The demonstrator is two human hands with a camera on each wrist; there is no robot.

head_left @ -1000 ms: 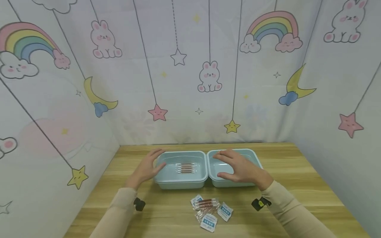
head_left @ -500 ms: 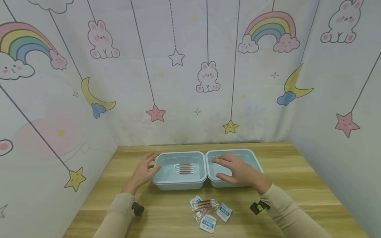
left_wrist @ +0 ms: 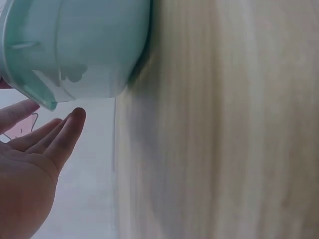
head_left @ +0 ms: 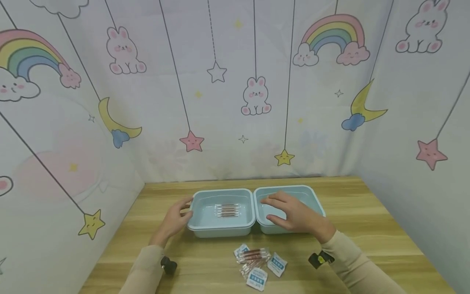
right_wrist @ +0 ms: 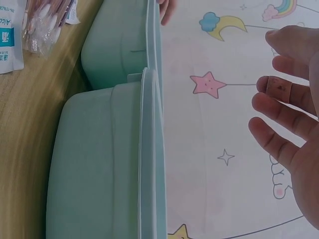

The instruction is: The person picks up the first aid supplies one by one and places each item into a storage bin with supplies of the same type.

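Note:
My left hand (head_left: 174, 219) is at the left end of the left pale blue bin (head_left: 205, 232), fingertips right at its rim. The left wrist view shows that hand's fingers (left_wrist: 62, 142) extended beside the bin's outer wall. Inside the bin lies a neat row of several brown-stemmed cotton swabs (head_left: 227, 210) in clear wrapping. My right hand (head_left: 295, 214) hovers over the right pale blue bin (head_left: 306, 192), fingers spread and holding nothing. A bandage (right_wrist: 279, 89) wraps one of its fingers. The hand partly covers this bin's inside.
In front of the bins, several more wrapped swabs (head_left: 254, 255) lie in a loose pile on the wooden table (head_left: 205, 269). White-and-blue sachets lie around them, one at the right (head_left: 277, 264) and another in front (head_left: 257, 279). A patterned curtain (head_left: 227, 163) stands behind.
My left hand has moved down and slightly left, from over the left bin's corner to its side rim. The right hand stays nearly still. The swabs and sachets have not moved.

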